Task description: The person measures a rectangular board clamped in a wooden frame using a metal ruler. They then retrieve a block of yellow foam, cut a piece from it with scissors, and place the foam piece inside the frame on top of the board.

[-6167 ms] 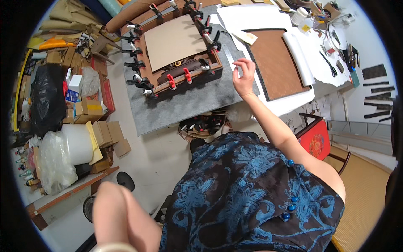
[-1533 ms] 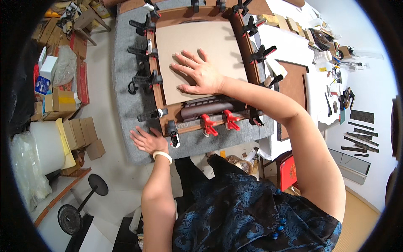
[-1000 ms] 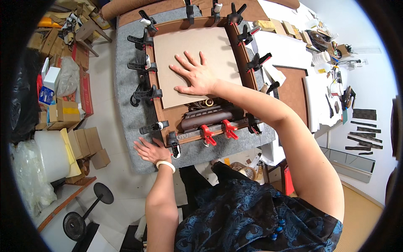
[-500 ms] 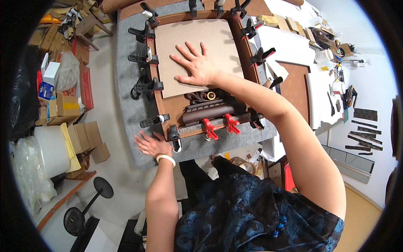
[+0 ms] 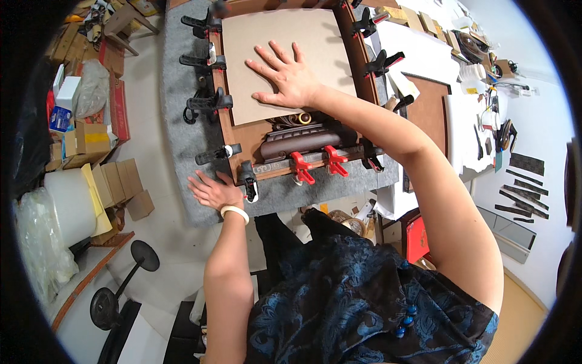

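Note:
My right hand (image 5: 285,79) lies flat, fingers spread, on a beige board (image 5: 282,33) inside a wooden frame (image 5: 359,82). Black spring clamps (image 5: 209,103) grip the frame's sides, and red clamps (image 5: 335,161) sit on its near edge. Between the board and that near edge shows a dark brown carved piece (image 5: 303,142) with a gold-coloured ring. My left hand (image 5: 213,192), with a pale bangle at the wrist, rests on the grey felt cover (image 5: 182,145) beside the frame's near left corner. Its fingers are apart and it holds nothing.
Cardboard boxes (image 5: 124,179), plastic bags and a wooden stool (image 5: 124,27) stand along the left. A black round-ended stand (image 5: 127,273) is on the lower left. On the right, a white worktop (image 5: 418,54) carries papers, small boxes and tools; dark strips (image 5: 527,188) lie farther right.
The whole view has shifted, so the frame and table sit higher in the picture. Both hands stay in about the same places on the board and the felt.

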The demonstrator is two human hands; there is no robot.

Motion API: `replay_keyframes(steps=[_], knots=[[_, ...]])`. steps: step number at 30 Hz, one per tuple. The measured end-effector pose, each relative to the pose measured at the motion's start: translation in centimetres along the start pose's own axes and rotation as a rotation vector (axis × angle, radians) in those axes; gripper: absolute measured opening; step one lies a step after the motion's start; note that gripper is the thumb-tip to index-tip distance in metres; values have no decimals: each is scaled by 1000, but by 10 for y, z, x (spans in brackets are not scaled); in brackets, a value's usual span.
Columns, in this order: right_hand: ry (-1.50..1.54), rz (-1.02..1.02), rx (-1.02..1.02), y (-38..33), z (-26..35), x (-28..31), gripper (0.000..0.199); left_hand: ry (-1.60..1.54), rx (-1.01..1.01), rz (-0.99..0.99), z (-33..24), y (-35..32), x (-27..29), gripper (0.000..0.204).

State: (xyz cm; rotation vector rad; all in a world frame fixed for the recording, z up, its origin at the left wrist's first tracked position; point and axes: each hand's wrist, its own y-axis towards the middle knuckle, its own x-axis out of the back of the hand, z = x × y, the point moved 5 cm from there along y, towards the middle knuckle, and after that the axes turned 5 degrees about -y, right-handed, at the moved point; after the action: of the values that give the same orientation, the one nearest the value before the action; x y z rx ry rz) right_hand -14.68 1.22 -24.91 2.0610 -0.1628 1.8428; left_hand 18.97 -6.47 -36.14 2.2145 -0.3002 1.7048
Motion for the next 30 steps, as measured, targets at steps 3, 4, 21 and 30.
replay_keyframes(steps=[3,4,21,30], knots=[[-6,6,-7,0,0,2,85,-10,-6,-8,1,-1,-1,66],[-5,14,-6,0,0,3,85,-14,-4,-10,1,-1,-1,66],[-41,43,35,-2,3,1,79,-12,-3,-1,-2,0,2,65],[11,56,61,-7,7,10,85,-17,4,3,2,-1,0,65]])
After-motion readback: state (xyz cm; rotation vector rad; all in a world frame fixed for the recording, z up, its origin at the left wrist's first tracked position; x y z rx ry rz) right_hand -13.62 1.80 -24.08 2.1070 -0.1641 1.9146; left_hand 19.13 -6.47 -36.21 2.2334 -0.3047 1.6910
